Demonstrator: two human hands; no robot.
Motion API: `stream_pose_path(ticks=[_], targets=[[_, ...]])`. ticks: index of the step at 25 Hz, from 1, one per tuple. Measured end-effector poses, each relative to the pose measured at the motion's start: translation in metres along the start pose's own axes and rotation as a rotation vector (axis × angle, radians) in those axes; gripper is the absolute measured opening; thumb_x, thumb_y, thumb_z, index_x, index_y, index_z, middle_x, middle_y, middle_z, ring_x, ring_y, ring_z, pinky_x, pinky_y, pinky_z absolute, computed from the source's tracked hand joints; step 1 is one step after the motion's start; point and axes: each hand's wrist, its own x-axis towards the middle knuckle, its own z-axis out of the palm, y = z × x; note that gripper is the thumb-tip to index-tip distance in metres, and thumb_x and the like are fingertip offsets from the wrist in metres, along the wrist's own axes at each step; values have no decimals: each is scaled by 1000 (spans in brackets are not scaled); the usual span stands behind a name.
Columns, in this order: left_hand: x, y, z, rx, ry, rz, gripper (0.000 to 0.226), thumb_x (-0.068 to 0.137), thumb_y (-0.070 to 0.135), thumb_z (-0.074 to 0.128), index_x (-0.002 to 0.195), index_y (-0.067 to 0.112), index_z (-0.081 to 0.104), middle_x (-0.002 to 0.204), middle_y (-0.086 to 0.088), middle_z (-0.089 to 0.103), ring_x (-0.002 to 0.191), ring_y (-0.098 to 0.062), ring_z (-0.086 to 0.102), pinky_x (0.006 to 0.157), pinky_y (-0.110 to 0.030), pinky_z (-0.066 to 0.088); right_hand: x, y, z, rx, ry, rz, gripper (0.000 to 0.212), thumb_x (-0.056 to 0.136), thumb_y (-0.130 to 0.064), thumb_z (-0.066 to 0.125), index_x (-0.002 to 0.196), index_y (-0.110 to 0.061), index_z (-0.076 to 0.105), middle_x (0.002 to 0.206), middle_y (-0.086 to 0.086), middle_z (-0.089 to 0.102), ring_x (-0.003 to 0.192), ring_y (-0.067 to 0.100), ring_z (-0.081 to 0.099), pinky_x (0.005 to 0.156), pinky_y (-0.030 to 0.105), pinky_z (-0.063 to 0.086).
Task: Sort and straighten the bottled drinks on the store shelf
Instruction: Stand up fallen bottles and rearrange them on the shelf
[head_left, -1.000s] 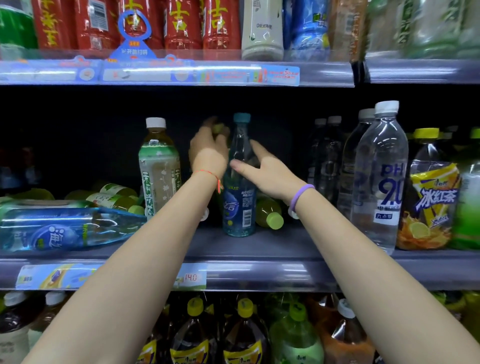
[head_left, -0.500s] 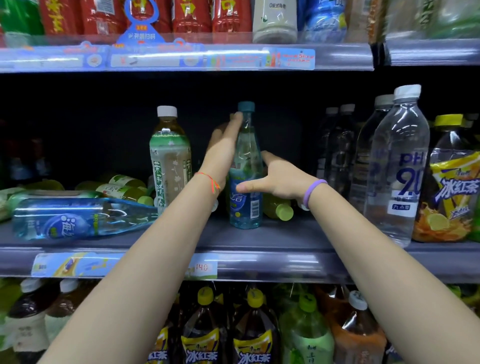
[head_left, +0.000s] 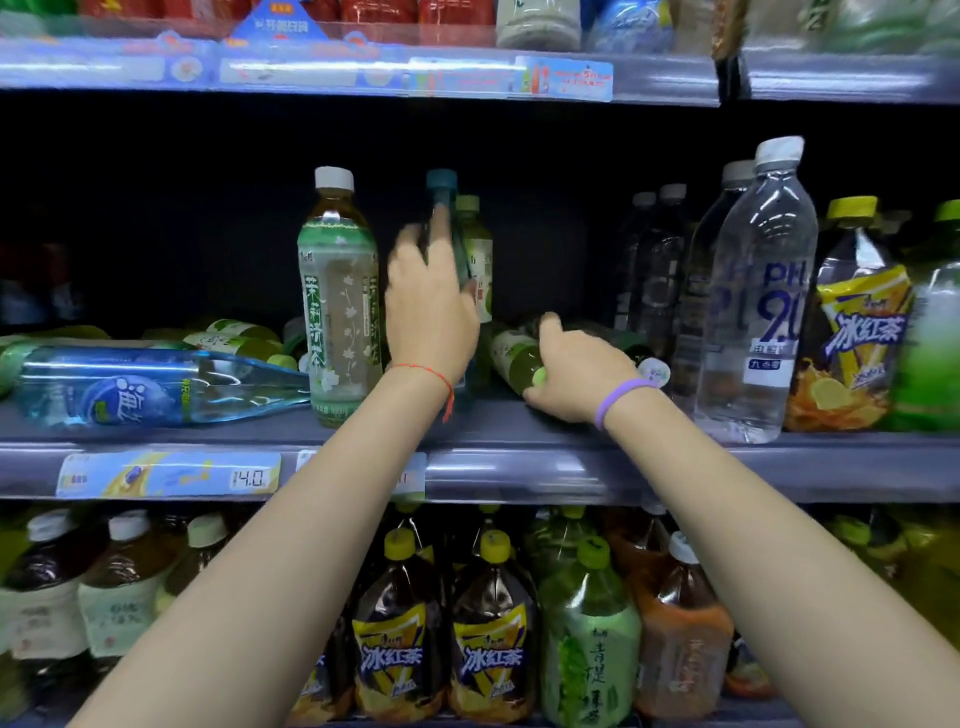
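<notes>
Looking at the middle shelf (head_left: 519, 415), the job seems only partly done. On the right, the big water bottles (head_left: 753, 291) and the yellow tea (head_left: 857, 322) stand up in rows. A tall jasmine tea (head_left: 340, 296) stands near the middle too. But on the left a long blue bottle (head_left: 156, 387) lies flat on its side, and a few small green bottles (head_left: 234, 338) lie flat behind it. These need to be stood up and put with their own kind, so I think a lot is left to do. The left hand (head_left: 428, 306) reaches up to a thin blue-capped bottle (head_left: 444, 228) that stands just right of the jasmine tea, with another green bottle standing close behind it. The fingers look spread and fairly straight along the neck, touching it. The hand is blurry, so I cannot tell if it grips the bottle or only steadies it. The right hand (head_left: 576, 374) is low on the shelf. It curls over a fallen green bottle (head_left: 517, 358) that lies with its cap pointing out to the front. The thumb and fingers wrap around the cap end, so this hand holds it. My guess is that this bottle gets stood up next.
</notes>
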Motion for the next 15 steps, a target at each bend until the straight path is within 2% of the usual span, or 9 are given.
stream_pose_path(ticks=[2, 3, 4, 6, 8, 10, 12, 14, 15], targets=[[-10, 1, 2, 66, 155, 243, 61, 81, -1, 55, 142, 8, 49, 138, -25, 46, 124, -43, 47, 97, -49, 47, -1, 4, -5, 117, 108, 5, 58, 90, -28, 56, 137, -6, 30, 110, 17, 62, 88, 36, 57, 69, 36, 43], [-14, 1, 2, 20, 165, 320, 55, 78, -2, 55, 133, 6, 57, 130, -23, 52, 114, -41, 53, 91, -49, 50, 0, 8, -11, 196, 192, 13, 48, 90, -28, 56, 129, -7, 37, 105, 17, 62, 85, 35, 57, 70, 38, 46], [-18, 4, 1, -73, 84, 336, 49, 79, 0, 57, 128, 7, 60, 123, -20, 54, 104, -38, 57, 85, -48, 52, 2, 12, -18, 290, 297, 21, 40, 90, -29, 58, 121, -8, 42, 102, 15, 63, 85, 35, 58, 72, 39, 49], [-23, 13, -2, -255, -245, 197, 56, 83, 15, 64, 138, 13, 51, 126, -13, 50, 100, -33, 59, 87, -43, 52, 8, 16, -34, 480, 497, 18, 35, 91, -35, 62, 112, -9, 51, 100, 11, 64, 88, 31, 60, 75, 36, 49], [-26, 20, 0, -189, -470, 86, 76, 83, 33, 72, 148, 20, 35, 138, -11, 45, 116, -30, 55, 95, -40, 48, 15, 14, -44, 608, 625, -1, 36, 91, -40, 63, 110, -10, 57, 94, 4, 63, 84, 22, 57, 72, 29, 42], [-27, 25, 4, -125, -485, 42, 81, 82, 43, 74, 148, 21, 33, 140, -10, 49, 124, -30, 53, 97, -43, 48, 20, 10, -51, 699, 731, -22, 33, 89, -41, 65, 103, -11, 61, 79, -4, 55, 76, 16, 51, 68, 27, 36], [-27, 31, 10, -197, -461, -5, 71, 82, 44, 75, 139, 19, 43, 132, -8, 59, 119, -31, 57, 94, -45, 51, 22, 10, -58, 738, 802, -17, 33, 89, -42, 65, 102, -11, 64, 75, -7, 50, 74, 13, 47, 68, 25, 34], [-24, 36, 15, -270, -453, -85, 60, 81, 44, 76, 127, 17, 49, 123, -7, 64, 113, -31, 61, 91, -46, 52, 24, 14, -62, 731, 758, 31, 40, 89, -47, 64, 110, -14, 65, 91, -1, 51, 80, 13, 48, 73, 25, 38], [-24, 38, 17, -254, -454, -111, 57, 82, 45, 75, 124, 16, 49, 121, -8, 64, 111, -33, 61, 90, -47, 52, 25, 16, -60, 724, 665, 57, 45, 88, -51, 64, 114, -15, 62, 100, 2, 51, 84, 14, 50, 77, 27, 43]])
